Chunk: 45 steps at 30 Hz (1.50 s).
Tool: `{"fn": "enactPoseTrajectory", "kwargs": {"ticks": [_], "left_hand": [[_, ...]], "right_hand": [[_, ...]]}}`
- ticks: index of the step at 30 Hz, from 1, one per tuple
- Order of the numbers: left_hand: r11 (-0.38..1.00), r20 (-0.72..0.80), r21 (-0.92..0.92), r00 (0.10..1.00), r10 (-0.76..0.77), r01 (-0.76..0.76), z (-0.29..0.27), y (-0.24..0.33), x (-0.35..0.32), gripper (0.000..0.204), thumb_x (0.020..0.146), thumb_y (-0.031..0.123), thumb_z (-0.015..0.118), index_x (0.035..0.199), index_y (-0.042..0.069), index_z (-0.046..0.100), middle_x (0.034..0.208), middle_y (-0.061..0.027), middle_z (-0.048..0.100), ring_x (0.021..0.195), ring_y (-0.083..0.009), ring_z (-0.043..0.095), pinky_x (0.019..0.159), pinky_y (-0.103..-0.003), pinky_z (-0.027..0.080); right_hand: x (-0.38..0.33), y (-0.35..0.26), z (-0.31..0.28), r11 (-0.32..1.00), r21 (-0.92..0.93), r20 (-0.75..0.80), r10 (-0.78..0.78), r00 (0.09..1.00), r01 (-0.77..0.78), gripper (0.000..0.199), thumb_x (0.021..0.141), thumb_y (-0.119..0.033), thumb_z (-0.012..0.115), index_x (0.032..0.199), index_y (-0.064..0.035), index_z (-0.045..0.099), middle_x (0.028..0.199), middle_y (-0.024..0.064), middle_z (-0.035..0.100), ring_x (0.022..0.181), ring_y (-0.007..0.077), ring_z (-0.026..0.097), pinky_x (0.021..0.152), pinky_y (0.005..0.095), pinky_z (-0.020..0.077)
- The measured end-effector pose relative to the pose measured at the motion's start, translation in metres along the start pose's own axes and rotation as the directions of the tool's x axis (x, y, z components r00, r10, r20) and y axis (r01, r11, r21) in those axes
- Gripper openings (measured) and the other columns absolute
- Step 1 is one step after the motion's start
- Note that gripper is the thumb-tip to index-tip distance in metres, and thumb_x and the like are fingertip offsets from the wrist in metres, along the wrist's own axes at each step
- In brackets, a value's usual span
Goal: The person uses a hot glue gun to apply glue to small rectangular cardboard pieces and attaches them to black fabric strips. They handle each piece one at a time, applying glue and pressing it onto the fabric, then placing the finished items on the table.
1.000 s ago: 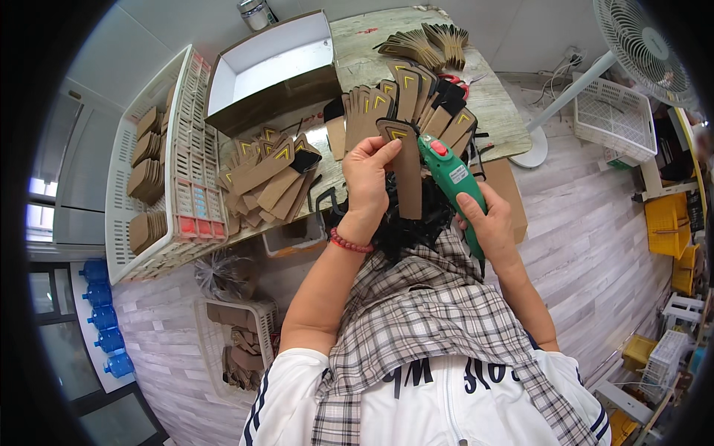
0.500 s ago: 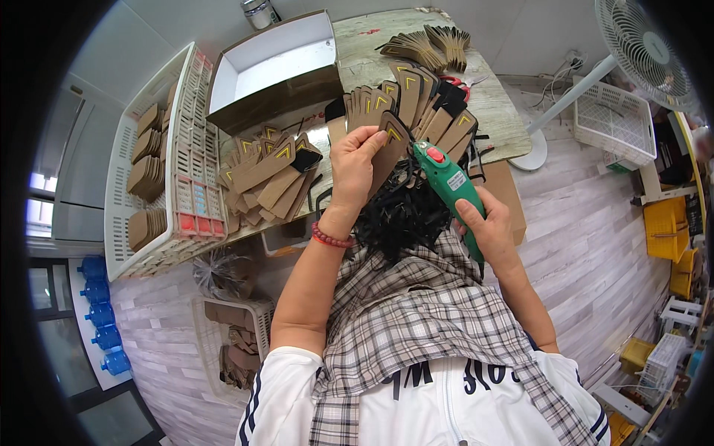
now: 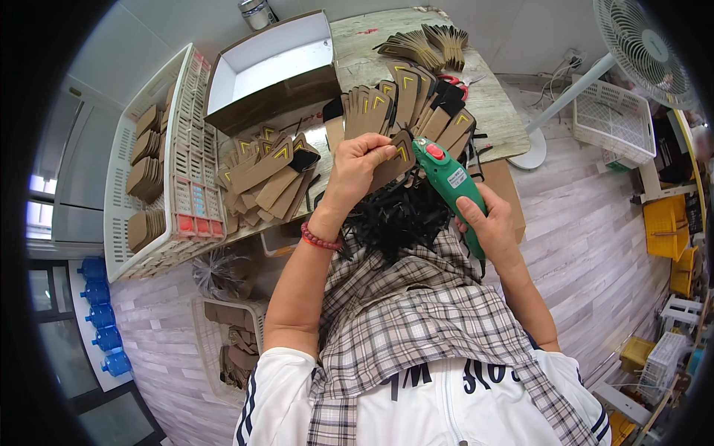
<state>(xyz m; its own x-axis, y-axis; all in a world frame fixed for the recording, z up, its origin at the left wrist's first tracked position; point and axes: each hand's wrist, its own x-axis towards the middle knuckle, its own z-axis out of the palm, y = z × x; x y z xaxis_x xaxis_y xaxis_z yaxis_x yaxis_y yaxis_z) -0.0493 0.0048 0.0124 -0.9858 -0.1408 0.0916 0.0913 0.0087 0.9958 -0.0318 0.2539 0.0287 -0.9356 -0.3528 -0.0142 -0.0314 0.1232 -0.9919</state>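
Note:
Pinched in my left hand (image 3: 362,167) is a brown strap piece (image 3: 396,165) with a yellow chevron and a dark edge. My right hand (image 3: 485,221) is wrapped round a green handheld electric cutter (image 3: 450,178) with a red switch. The cutter's tip is close to the strap piece's right edge; I cannot tell whether they touch. A heap of black trimmings (image 3: 394,223) lies on my lap under both hands. More strap pieces (image 3: 372,111) are fanned out on the table just beyond, and a loose pile (image 3: 271,175) lies to the left.
An open box (image 3: 269,59) and a white plastic basket (image 3: 197,149) of brown pieces stand at the left. Bundled pieces (image 3: 428,48) and red-handled scissors (image 3: 455,83) lie on the table's far part (image 3: 491,111). A standing fan (image 3: 647,52) is at the right.
My left hand has turned the strap piece, its tip swinging right and down. The left wrist has shifted slightly left. The cutter in my right hand has hardly moved.

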Motion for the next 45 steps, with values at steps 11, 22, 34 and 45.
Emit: {"fn": "enactPoseTrajectory", "kwargs": {"ticks": [11,22,34,45], "left_hand": [[0.906,0.184,0.406,0.982,0.049,-0.121,-0.022,0.031,0.007,0.012,0.086,0.01,0.064,0.088,-0.002,0.065,0.076,-0.0007,0.059,0.073,-0.008,0.053,0.065,-0.024,0.041],[0.415,0.545,0.701,0.811,0.211,-0.58,-0.031,0.07,0.028,0.014,0.079,0.019,0.068,0.078,0.005,0.068,0.074,-0.0032,0.061,0.082,-0.0211,0.052,0.083,-0.034,0.036],[0.501,0.506,0.71,0.853,0.124,-0.495,-0.042,0.065,0.03,0.014,0.074,0.016,0.071,0.073,0.002,0.066,0.068,-0.0052,0.057,0.077,-0.0218,0.052,0.083,-0.034,0.037],[0.542,-0.286,0.838,0.897,0.338,0.064,-0.046,-0.027,0.081,0.029,0.076,0.028,0.074,0.093,0.004,0.069,0.086,-0.014,0.068,0.08,-0.0257,0.063,0.073,-0.037,0.051]], "right_hand": [[-0.001,0.001,-0.006,1.0,-0.007,0.031,-0.003,1.0,0.004,0.03,0.089,-0.026,0.067,0.102,0.0008,0.062,0.068,0.0009,0.058,0.057,0.0057,0.053,0.052,0.022,0.0437],[0.0,0.0,-0.018,0.994,-0.099,0.09,-0.026,0.996,0.035,0.032,0.088,-0.027,0.068,0.104,0.0008,0.062,0.069,0.0011,0.059,0.059,0.0065,0.055,0.054,0.023,0.0455],[0.003,0.003,-0.011,0.989,-0.148,0.079,0.026,0.997,-0.014,0.031,0.087,-0.026,0.069,0.103,-0.0006,0.063,0.071,0.0014,0.06,0.061,0.0063,0.055,0.056,0.0231,0.0453],[0.001,0.021,-0.007,0.994,-0.045,-0.033,0.101,0.994,-0.102,0.025,0.089,-0.023,0.066,0.098,0.0003,0.062,0.066,0.0012,0.057,0.055,0.0066,0.053,0.052,0.0236,0.0438]]}}
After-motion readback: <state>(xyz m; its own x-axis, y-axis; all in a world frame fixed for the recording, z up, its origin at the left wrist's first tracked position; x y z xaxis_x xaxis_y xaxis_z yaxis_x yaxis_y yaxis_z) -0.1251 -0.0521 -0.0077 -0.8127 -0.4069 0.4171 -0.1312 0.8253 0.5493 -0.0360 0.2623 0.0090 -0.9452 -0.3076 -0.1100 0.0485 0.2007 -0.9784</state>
